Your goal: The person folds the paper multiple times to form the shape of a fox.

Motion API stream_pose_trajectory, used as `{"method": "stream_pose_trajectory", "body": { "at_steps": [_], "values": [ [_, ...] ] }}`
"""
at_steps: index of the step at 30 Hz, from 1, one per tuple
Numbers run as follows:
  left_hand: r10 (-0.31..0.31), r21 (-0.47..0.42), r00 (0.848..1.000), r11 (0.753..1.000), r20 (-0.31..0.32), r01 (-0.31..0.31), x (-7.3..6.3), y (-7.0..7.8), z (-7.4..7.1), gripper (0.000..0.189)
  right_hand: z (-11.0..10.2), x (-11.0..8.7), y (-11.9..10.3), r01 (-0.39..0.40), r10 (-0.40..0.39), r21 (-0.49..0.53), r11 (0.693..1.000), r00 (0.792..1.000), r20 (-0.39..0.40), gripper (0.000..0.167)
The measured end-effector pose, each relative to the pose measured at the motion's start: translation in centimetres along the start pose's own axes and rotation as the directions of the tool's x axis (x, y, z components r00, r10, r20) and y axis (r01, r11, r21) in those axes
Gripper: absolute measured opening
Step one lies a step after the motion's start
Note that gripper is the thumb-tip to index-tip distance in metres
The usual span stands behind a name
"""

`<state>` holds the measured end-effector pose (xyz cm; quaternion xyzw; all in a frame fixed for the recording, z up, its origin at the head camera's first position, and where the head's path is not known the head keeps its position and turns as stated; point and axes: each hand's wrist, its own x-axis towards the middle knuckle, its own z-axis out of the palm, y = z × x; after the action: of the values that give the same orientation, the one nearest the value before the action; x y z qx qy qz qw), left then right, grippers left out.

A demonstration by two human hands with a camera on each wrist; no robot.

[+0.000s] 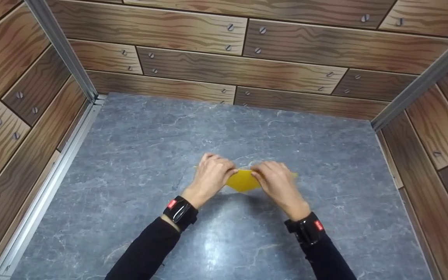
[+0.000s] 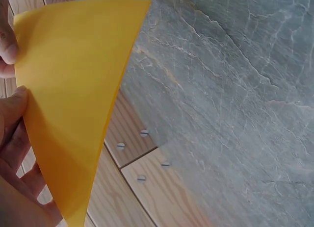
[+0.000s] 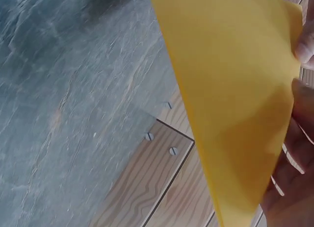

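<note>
"While the left hand (image 1: 211,173) and right hand (image 1: 280,181) are both at the sheet (image 1: 243,181), how do they hold it?"

"Pinching — thumb and fingers of each on the long edge, either side of its middle. Some fingers hidden behind; can't tell how far those curl."

"And where is the sheet?"

"Between the hands, seemingly raised a little off the desk (image 1: 150,136), shadow beneath. Yellow, triangular."

"Long axis?"

"Left to right, across the person's front. A narrow tip shows past each hand; the broad corner points back toward the person, free, in the gap between the hands."

"Nearer hand?"

"Neither — both touch it, set near each other, a short stretch of edge bare between."

"Surroundings?"

"Plank-patterned walls (image 1: 185,62) on three sides; a black band (image 1: 180,213) on each wrist."
</note>
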<state>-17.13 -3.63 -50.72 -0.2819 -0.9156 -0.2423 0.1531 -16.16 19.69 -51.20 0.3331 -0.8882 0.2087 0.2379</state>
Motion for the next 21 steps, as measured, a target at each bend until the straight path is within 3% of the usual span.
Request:
{"method": "stream_pose_trajectory", "body": {
  "at_steps": [3, 12, 21],
  "values": [
    [0.01, -0.012, 1.0, 1.0, -0.008, -0.011, 0.0, 0.2, 0.1, 0.012, 0.0, 0.0, 0.0, -0.01, 0.01, -0.008, 1.0, 1.0, -0.012, 0.008],
    [0.097, 0.034, 0.995, 0.995, -0.016, -0.097, 0.7, 1.5, 1.0, 0.014, 0.2, 0.2, -0.4, -0.019, 0.019, 0.002, 1.0, 0.999, -0.029, 0.01],
    [0.114, 0.03, 0.991, 0.993, -0.065, -0.113, 0.9, 1.5, 1.4, 0.011, 0.3, 0.0, -0.3, -0.023, 0.025, 0.055, 0.998, 0.999, -0.033, 0.008]
  ]
}}
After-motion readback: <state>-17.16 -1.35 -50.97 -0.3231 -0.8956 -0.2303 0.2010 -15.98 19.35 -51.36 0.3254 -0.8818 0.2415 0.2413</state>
